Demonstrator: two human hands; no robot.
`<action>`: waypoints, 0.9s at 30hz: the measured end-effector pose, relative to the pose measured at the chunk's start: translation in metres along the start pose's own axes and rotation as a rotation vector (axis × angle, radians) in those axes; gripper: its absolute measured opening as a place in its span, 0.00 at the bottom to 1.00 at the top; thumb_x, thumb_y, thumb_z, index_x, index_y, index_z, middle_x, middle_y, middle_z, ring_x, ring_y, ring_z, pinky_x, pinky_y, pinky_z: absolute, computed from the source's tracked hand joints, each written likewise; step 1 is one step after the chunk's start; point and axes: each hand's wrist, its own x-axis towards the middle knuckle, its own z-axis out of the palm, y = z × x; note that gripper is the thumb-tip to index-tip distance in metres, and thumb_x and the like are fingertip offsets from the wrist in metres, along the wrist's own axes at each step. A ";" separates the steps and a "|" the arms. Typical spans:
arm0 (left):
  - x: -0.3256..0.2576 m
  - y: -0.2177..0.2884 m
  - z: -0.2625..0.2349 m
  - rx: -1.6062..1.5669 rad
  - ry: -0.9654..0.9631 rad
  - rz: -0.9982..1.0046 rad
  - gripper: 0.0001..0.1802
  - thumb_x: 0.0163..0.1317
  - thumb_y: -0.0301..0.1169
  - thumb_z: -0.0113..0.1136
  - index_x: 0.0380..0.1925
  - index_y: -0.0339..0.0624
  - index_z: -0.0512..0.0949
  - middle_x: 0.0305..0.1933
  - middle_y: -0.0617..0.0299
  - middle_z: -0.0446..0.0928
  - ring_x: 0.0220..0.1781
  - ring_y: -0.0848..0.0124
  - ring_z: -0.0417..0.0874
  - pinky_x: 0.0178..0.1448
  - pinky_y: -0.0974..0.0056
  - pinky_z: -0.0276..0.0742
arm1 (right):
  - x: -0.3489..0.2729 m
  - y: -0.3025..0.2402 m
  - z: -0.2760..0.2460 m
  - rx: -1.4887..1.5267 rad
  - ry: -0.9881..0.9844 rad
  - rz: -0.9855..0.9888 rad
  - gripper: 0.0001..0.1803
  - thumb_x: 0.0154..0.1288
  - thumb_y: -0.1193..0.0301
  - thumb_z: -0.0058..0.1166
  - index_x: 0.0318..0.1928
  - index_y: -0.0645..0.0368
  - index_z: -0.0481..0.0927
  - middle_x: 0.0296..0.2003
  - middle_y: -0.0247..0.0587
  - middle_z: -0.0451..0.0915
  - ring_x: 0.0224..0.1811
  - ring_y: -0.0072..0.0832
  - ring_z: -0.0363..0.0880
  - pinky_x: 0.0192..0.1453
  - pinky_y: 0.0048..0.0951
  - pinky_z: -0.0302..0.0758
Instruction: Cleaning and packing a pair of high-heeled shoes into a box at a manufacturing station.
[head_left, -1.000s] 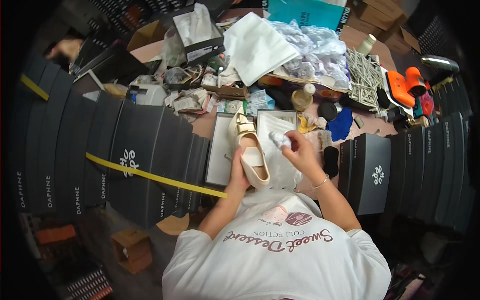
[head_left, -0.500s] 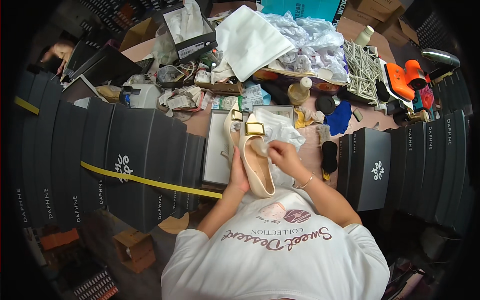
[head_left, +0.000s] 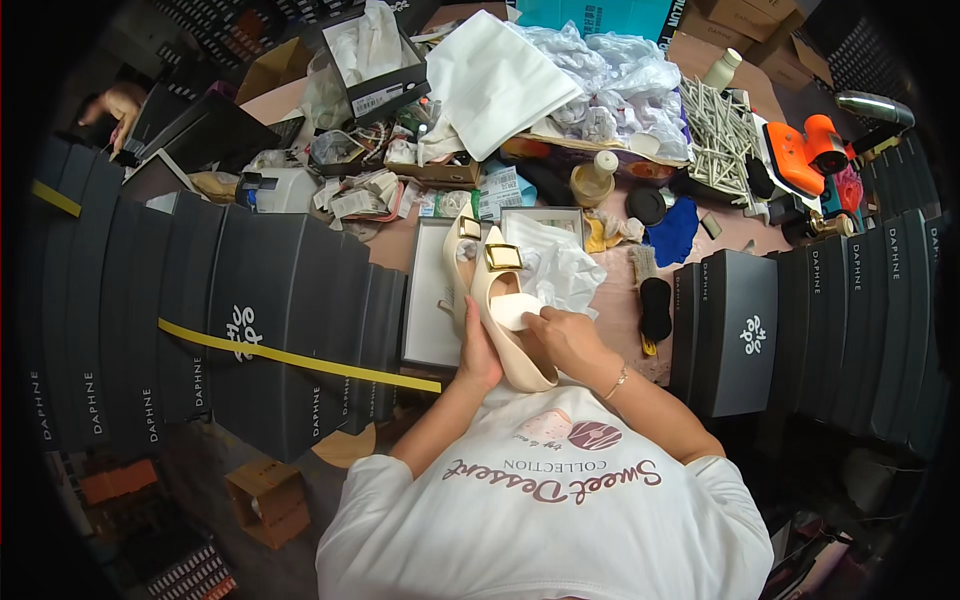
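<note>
My left hand (head_left: 481, 350) is wrapped around the side of a cream pointed flat shoe (head_left: 522, 362) with a gold square buckle on its toe. A matching shoe (head_left: 461, 262) lies against it on the left, toe also pointing away; whether my fingers grip this one too is hidden. With its fingers pinched together, my right hand (head_left: 572, 345) holds a flat white pad (head_left: 514, 311) at the opening of the nearer shoe. Beneath the shoes is an open grey shoebox (head_left: 430, 335), and white tissue paper (head_left: 562, 272) spills out on its right.
Dark shoeboxes (head_left: 270, 280) are stacked on my left, crossed by a yellow strap (head_left: 300, 358). More shoeboxes (head_left: 745, 320) line my right, beside a black brush (head_left: 655, 308). Farther back are a pump bottle (head_left: 594, 180), crumpled plastic (head_left: 625, 85) and an orange tool (head_left: 793, 158).
The white pad now shows as a flat piece across the shoe's opening. My right hand has shifted slightly down and left, its back turned more upward. My left hand keeps its hold.
</note>
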 end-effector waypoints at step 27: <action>0.020 0.003 -0.047 0.062 0.353 -0.087 0.21 0.62 0.33 0.52 0.54 0.34 0.69 0.48 0.53 0.76 0.47 0.61 0.80 0.52 0.58 0.77 | 0.103 0.106 0.083 0.100 0.024 0.215 0.28 0.54 0.67 0.64 0.53 0.59 0.67 0.39 0.55 0.76 0.41 0.44 0.79 0.41 0.42 0.76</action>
